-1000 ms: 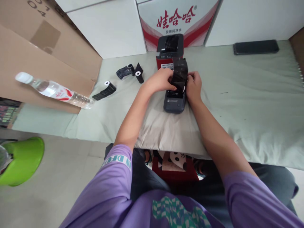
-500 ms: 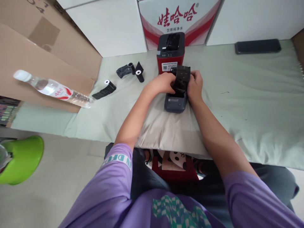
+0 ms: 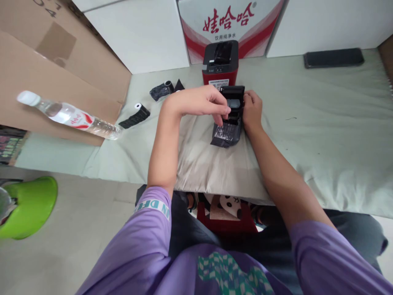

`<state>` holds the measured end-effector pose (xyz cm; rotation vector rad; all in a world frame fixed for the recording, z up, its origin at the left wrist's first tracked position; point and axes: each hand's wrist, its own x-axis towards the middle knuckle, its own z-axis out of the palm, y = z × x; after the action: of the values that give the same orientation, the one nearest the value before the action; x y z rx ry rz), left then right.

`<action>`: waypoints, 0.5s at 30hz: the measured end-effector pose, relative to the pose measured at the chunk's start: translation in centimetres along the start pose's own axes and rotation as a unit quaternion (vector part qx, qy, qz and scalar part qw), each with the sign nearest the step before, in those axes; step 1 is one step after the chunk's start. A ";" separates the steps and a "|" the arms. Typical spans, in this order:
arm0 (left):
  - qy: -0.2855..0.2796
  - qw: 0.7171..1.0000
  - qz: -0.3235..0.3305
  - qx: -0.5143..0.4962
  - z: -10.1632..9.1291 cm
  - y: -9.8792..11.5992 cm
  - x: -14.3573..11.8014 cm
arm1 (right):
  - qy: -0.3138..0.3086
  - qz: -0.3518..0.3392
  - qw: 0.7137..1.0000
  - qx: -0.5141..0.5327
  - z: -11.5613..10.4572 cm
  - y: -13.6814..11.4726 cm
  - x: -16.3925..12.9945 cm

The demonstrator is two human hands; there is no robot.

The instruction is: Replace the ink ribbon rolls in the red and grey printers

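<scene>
A small dark grey label printer [image 3: 233, 123] sits on the pale green cloth [image 3: 307, 123] with its lid [image 3: 235, 91] tipped up. A strip of black film [image 3: 224, 134] lies down over the printer's front. My left hand [image 3: 199, 102] reaches in from the left, and its fingertips pinch the upper end of the film at the open bay. My right hand [image 3: 252, 110] grips the printer's right side by the lid hinge.
A red printer [image 3: 220, 61] stands just behind, in front of a red-and-white carton [image 3: 230, 24]. Black film rolls [image 3: 135, 116] [image 3: 161, 91] lie to the left, with a water bottle [image 3: 67, 114] and cardboard boxes [image 3: 46, 61]. A dark phone [image 3: 334, 58] lies back right and a green stool [image 3: 27, 205] stands on the floor.
The film, held upright over the printer by both hands, now lies down over its front. The lid stands open. My left arm swung up and over; my right hand stayed beside the printer.
</scene>
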<state>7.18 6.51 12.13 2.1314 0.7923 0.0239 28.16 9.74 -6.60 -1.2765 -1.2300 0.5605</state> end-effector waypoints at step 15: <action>0.150 0.979 -0.086 0.104 0.5 -4.4 3.0 | -0.108 -0.005 0.990 0.088 -0.9 -1.6 -0.5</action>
<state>7.39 9.75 7.94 2.2778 1.1997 0.1833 28.35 8.48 -5.18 -1.0816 -1.3324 0.7994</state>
